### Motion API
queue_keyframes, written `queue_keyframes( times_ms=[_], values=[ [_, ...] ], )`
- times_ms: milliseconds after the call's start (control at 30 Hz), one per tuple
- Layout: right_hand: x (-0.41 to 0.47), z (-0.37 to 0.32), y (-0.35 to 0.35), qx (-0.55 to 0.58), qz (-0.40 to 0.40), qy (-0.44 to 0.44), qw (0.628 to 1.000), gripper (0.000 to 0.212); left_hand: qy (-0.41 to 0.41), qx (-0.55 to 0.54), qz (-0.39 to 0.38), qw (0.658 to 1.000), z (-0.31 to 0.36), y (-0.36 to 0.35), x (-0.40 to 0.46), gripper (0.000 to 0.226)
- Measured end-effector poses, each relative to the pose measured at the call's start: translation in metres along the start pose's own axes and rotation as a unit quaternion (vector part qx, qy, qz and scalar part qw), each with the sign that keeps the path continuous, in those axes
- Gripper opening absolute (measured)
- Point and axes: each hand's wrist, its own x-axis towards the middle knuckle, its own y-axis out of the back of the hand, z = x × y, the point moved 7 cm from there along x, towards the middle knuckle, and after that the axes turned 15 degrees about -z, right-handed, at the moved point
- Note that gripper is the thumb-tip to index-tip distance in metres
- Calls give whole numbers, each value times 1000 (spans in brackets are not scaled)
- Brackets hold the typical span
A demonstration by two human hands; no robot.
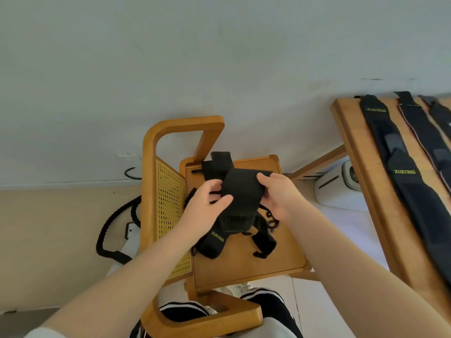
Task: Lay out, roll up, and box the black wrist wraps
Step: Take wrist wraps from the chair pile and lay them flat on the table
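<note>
Both hands up over a small wooden chair (pixel 256 254), sharing 1 black wrist wrap (pixel 240 191). Left hand (pixel 207 203) curled round the wrap's left edge, thumb laid across the front of the fabric, fingers tucked behind. Right hand (pixel 280 193) gripping the right edge, thumb on the top corner, remaining fingers hidden behind the cloth. Wrap held raised above the seat, lower end hanging toward a heap of more black wraps (pixel 214 242) on the seat; 1 of these showing a yellow-green "XUEYING" label. Cane side panel (pixel 170 215) on the chair's left. Off to the right, well apart, a wooden table (pixel 366 181) with 3 wraps laid out flat (pixel 400 164) side by side lengthwise. Black cord (pixel 109 230) looped on the floor left of the chair. White appliance (pixel 339 186) on the floor between chair and table.
</note>
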Motion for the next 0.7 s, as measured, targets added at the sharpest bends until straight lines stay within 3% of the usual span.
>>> queue_keyframes(
  times_ms=[67,200,267,367,467,567,700],
  values=[
    [1,10,-3,29,2,-19,999,33,13,-10,-14,1000,-3,-10,1,34],
    [7,16,-2,36,-31,11,999,39,47,-60,28,997,-7,-4,0,12],
    [6,17,-11,-68,-95,3,993,40,65,-171,49,982,-9,3,-1,13],
    [-1,40,-11,-268,-157,-38,950,12,97,-374,63,920,-11,10,2,13],
    [-16,51,-11,-367,-173,10,914,19,123,-444,83,884,-12,19,7,17],
    [-25,33,-7,-320,-99,70,940,11,107,-483,67,867,-13,21,9,32],
    [-30,-1,-12,-164,-55,81,982,16,83,-381,-82,917,1,8,6,43]
  ],
)
